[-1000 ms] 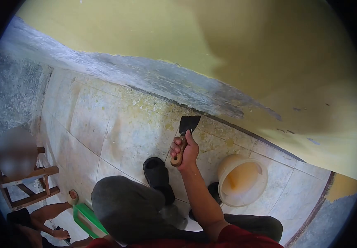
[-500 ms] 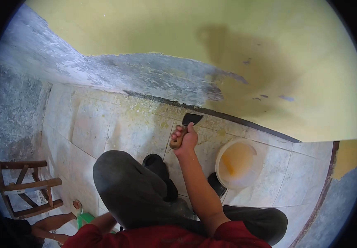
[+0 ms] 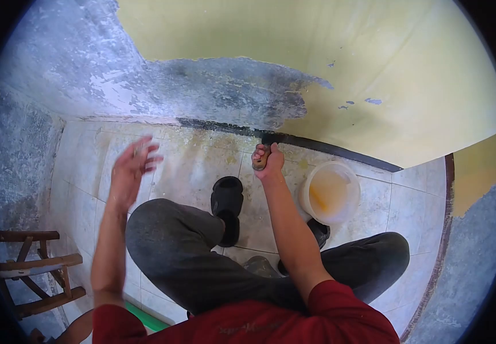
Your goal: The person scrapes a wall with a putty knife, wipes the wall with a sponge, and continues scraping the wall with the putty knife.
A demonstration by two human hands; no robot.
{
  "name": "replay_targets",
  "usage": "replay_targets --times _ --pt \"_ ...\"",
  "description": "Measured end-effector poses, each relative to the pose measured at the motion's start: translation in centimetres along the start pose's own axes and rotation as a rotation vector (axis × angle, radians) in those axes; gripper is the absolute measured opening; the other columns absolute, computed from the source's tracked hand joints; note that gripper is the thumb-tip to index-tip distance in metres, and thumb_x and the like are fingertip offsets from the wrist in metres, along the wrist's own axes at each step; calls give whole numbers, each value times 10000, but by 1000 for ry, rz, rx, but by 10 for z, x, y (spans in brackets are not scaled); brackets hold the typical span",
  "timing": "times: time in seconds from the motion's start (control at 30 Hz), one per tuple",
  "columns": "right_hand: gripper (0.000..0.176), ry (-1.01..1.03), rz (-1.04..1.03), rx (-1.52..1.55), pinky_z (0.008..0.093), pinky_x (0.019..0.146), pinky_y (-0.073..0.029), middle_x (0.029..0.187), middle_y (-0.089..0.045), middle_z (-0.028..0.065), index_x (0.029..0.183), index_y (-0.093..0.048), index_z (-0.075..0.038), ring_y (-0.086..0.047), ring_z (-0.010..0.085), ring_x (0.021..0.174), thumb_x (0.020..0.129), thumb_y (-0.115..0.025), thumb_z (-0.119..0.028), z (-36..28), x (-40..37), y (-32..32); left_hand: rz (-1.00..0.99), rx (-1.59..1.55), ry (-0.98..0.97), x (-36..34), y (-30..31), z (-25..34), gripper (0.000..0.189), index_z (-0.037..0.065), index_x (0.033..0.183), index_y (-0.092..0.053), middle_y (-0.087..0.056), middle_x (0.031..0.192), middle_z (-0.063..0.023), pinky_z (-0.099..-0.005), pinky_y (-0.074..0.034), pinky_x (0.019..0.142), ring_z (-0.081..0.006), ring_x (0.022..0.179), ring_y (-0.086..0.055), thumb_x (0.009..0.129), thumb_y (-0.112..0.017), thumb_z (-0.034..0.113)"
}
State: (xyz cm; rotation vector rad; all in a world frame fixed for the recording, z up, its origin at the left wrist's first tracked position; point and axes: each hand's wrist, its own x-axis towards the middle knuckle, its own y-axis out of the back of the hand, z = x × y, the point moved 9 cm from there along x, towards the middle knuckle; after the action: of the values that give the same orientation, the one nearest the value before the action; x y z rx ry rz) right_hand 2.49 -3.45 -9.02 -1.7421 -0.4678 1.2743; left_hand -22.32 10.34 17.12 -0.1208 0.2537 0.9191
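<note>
My right hand [image 3: 272, 163] is closed round the wooden handle of a putty knife [image 3: 261, 157]. Its dark blade meets the black strip [image 3: 328, 151] along the foot of the wall. Just above the blade is a bare grey patch [image 3: 230, 86] where the yellow paint [image 3: 374, 51] is gone. My left hand [image 3: 130, 169] is raised over the floor tiles, fingers apart and slightly blurred, holding nothing. To the right of my right hand stands a whitish bucket [image 3: 345, 198] with cloudy liquid and something yellow-orange inside.
A wooden stool or frame [image 3: 35, 266] lies at the left by the grey wall. Part of another person's limb [image 3: 78, 329] shows at the lower left, near a green object [image 3: 144, 317]. My sandalled foot [image 3: 227, 200] rests on the stained tiles.
My left hand has come up into view from low beside my leg. My right hand has moved the putty knife forward from over the tiles to the wall's base.
</note>
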Motion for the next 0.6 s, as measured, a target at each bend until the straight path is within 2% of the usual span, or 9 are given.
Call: replay_targets --times 0.07,0.17,0.23,0.37,0.43,0.47,0.53,0.57,0.6 --pt "423 -46 -69 39 300 489 -385 707 -502 55 873 -450 -60 -436 158 535 966 -279 -436 2 1 -15 -151 128 -42 14 -33 42 392 45 1264 -474 -577 1088 -80 -280 -416 792 -159 911 -586 908 -514 202" --pt "428 -49 -4 60 298 496 -392 713 -506 60 853 -450 -43 -443 162 540 969 -279 -419 3 -10 -16 -345 290 108 40 -93 48 392 51 1242 -494 -588 1107 -73 -277 -418 768 -150 909 -592 894 -546 224" --pt "431 -40 -88 2 292 519 -395 711 -482 54 836 -448 -26 -453 159 572 967 -279 -400 0 -12 -17 -436 441 216 62 -130 20 403 64 1238 -500 -587 1128 -68 -278 -426 752 -152 911 -593 878 -561 235" --pt "410 -30 -69 -7 287 532 -397 713 -484 59 834 -445 -24 -453 163 570 966 -287 -378 -12 -13 1 -580 749 315 108 -190 -79 458 90 1255 -472 -571 1135 -80 -323 -454 742 -181 913 -581 852 -569 285" --pt "392 -55 -87 207 307 510 -391 694 -485 58 830 -450 -25 -445 172 551 964 -298 -362 -21 -1 10 -622 839 374 123 -215 -129 401 78 1177 -487 -570 1084 -76 -362 -459 745 -189 894 -572 850 -564 297" --pt "381 -42 -5 189 301 497 -386 684 -474 53 815 -448 -26 -436 163 539 966 -302 -344 -24 -4 10 -640 866 415 128 -227 -144 362 66 1124 -496 -570 1051 -73 -379 -459 745 -189 880 -568 852 -561 296" --pt "370 -20 -23 151 296 481 -380 679 -473 51 813 -449 -29 -434 158 534 966 -308 -335 -35 -4 2 -629 855 424 121 -248 -151 239 79 1001 -505 -563 957 -52 -379 -463 721 -181 856 -559 865 -542 273" --pt "359 -17 -24 110 290 465 -375 674 -473 48 812 -450 -32 -432 153 528 966 -315 -327 -35 -3 2 -639 861 421 120 -253 -155 239 79 1001 -505 -563 957 -52 -379 -463 721 -181 856 -559 865 -542 273" --pt "359 -9 -23 114 290 465 -375 674 -473 48 812 -450 -32 -432 153 528 966 -315 -327 -35 -3 1 -634 663 490 121 -258 -164 203 92 986 -510 -563 927 -47 -379 -464 715 -177 830 -563 875 -526 261"
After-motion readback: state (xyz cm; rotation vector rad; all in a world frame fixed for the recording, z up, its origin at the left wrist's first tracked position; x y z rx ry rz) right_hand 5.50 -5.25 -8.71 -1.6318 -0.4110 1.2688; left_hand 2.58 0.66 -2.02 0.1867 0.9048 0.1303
